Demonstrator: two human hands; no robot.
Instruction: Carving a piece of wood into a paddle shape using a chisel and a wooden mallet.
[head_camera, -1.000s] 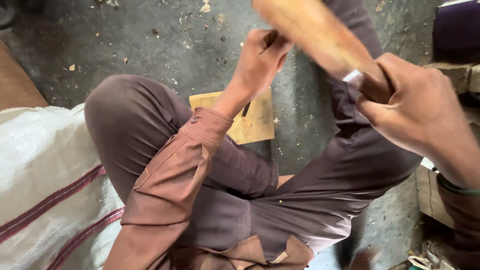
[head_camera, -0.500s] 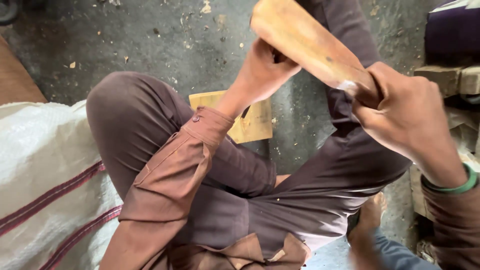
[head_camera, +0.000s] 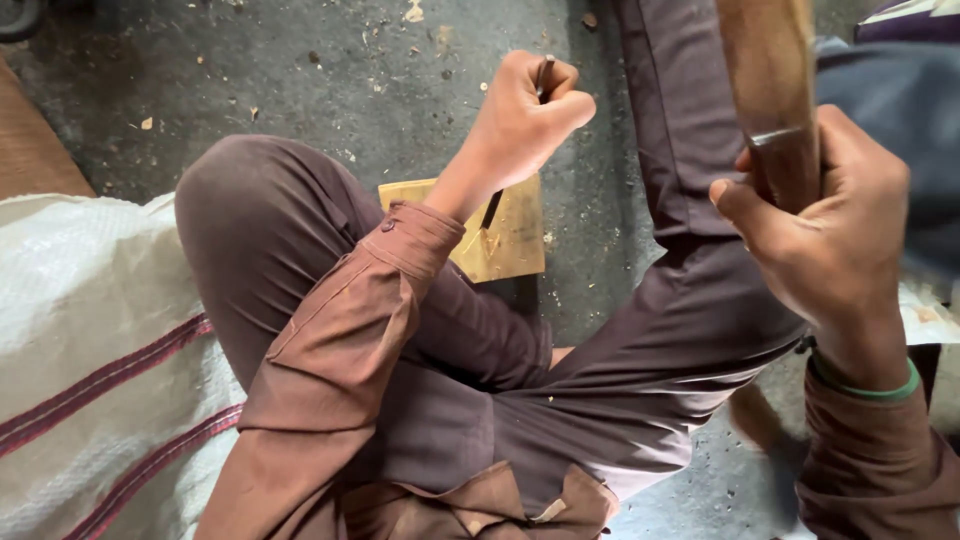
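Grey concrete floor (head_camera: 300, 80) littered with wood chips. White woven sack with red stripes (head_camera: 90, 340) covered floor's left edge, under person's bent knee. Wooden mallet (head_camera: 770, 90) raised at upper right, right hand (head_camera: 830, 230) clamped around its dark handle, green band at wrist. Small yellow wood block (head_camera: 510, 235) lay flat on floor between legs, near frame centre. Left hand (head_camera: 525, 120) fisted around thin metal chisel (head_camera: 543, 75), held upright, tip touching block. Hands well apart.
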